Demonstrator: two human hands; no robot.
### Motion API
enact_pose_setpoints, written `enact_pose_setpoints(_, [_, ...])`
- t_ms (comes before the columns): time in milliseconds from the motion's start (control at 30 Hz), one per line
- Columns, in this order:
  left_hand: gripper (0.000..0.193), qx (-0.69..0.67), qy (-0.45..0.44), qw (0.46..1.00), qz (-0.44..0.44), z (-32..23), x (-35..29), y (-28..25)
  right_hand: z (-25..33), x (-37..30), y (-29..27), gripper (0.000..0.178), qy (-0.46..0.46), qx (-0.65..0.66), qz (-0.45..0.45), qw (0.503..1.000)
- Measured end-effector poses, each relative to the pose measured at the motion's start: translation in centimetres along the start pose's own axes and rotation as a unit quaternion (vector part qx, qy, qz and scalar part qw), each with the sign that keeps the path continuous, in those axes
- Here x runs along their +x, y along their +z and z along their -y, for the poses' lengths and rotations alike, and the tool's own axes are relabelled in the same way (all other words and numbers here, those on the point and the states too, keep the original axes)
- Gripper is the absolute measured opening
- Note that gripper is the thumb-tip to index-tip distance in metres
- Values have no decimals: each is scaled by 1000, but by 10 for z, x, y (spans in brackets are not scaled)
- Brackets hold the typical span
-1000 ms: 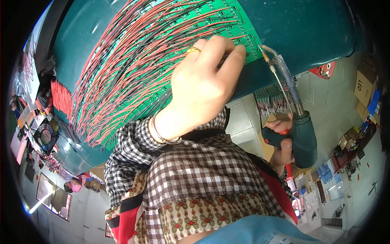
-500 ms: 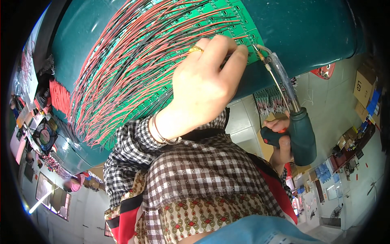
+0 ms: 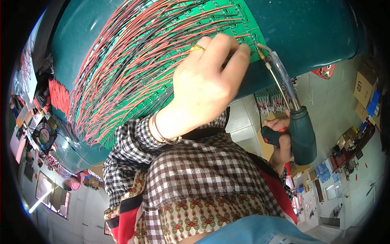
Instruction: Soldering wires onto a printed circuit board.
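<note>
The left hand (image 3: 205,87) lies over the green circuit boards (image 3: 227,24), so the boards and wire ends beneath its palm are hidden, and its fingertips curl out of sight at the board edge. The right hand (image 3: 280,140) shows only a thumb and some fingers around the soldering iron (image 3: 298,130); the rest is behind the dark handle and the checked sleeve (image 3: 134,150). The red and black wires (image 3: 122,77) run off beyond the upper rim. Small items on the far table (image 3: 349,142) are too small to tell.
</note>
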State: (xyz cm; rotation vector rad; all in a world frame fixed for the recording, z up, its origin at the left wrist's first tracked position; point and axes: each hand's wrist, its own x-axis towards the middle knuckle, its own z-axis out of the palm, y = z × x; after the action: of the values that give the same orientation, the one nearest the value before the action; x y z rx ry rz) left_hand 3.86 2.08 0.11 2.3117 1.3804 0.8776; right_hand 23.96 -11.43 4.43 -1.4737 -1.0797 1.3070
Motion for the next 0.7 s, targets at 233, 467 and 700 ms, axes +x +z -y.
enact_pose_setpoints(233, [30,-2,0,1000,0,1,-1,0,5,-5,-2,66,34,0,2,999])
enact_pose_setpoints(467, [31,-1,6,1000,-1,1,-1,1,17,1,3,69,72,-42,-16,996])
enact_pose_setpoints(700, [31,-6,3,1000,1,0,0,0,4,-4,-2,69,50,21,7,998])
